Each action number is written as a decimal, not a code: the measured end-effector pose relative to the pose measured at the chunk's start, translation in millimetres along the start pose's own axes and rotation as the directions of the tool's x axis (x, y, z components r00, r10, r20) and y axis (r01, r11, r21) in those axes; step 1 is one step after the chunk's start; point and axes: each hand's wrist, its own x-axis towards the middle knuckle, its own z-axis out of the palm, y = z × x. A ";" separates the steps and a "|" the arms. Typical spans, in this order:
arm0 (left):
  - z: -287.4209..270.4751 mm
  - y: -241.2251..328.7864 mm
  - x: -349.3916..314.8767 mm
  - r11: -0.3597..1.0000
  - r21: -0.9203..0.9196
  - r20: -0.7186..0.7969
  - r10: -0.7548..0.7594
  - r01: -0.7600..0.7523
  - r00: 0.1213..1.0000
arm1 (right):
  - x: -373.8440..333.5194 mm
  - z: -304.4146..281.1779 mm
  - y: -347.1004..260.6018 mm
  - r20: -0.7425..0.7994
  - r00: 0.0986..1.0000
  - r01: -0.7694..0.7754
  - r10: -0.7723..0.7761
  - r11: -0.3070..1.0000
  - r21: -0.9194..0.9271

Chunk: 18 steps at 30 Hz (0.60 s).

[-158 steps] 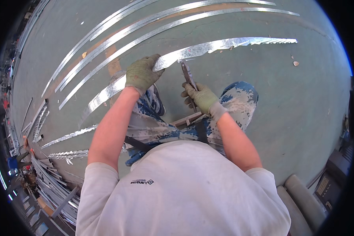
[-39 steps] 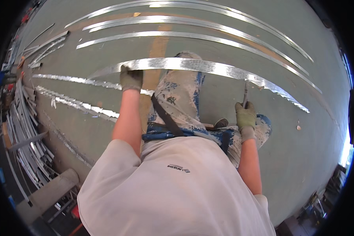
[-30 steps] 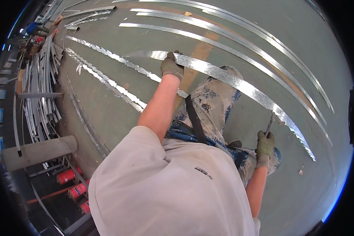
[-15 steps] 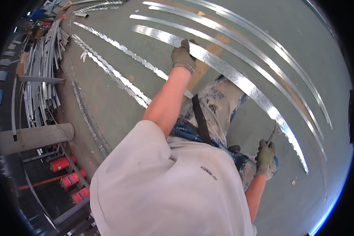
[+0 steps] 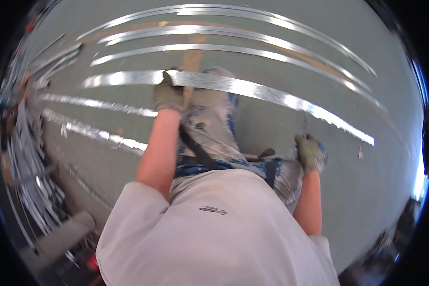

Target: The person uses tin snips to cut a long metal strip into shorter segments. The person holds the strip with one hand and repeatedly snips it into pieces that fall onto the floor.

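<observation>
A long shiny metal strip (image 5: 245, 88) runs across in front of me, its right part jagged along the lower edge. My left hand (image 5: 168, 93), in a green-grey work glove, is closed round the strip left of its middle, thumb on top. Lower right, my right hand (image 5: 309, 150), gloved too, is closed on a slim metal tool (image 5: 305, 125). Its tip points up at the strip's lower edge; blur hides its kind and whether it touches.
Beyond the strip lie several more metal strips (image 5: 214, 47) on the grey-green floor. Crumpled, jagged strips (image 5: 100, 105) lie at my left. A heap of metal profiles (image 5: 33, 176) and a grey cylinder (image 5: 71, 229) are farther left. My knees are beneath the held strip.
The view has swung to the right, so the strips now lie more level across it. Both hands keep their holds; the tool stays near the strip's jagged edge.
</observation>
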 end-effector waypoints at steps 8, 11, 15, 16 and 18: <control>15.1 -16.5 15.6 0.592 -0.794 -0.080 -0.323 0.136 0.943 | 23.2 -8.6 33.9 -0.042 0.999 0.018 -0.017 1.000 0.015; -13.1 -26.9 19.2 0.678 -0.698 -0.045 -0.359 0.228 0.932 | 16.2 -10.6 16.4 -0.045 0.999 0.025 -0.029 0.997 -0.076; -40.4 -9.1 -1.8 0.845 -0.392 -0.077 -0.424 0.363 0.902 | 40.2 7.7 44.8 -0.066 0.996 0.058 -0.060 0.998 -0.036; -46.3 -5.2 -7.5 0.904 -0.284 -0.136 -0.368 0.320 0.920 | 44.6 10.8 45.7 -0.041 0.997 0.058 -0.058 0.998 -0.011; -34.4 3.2 -21.9 0.985 0.000 -0.216 -0.167 0.171 0.962 | 57.7 21.7 57.8 -0.106 0.988 0.104 -0.108 0.994 -0.046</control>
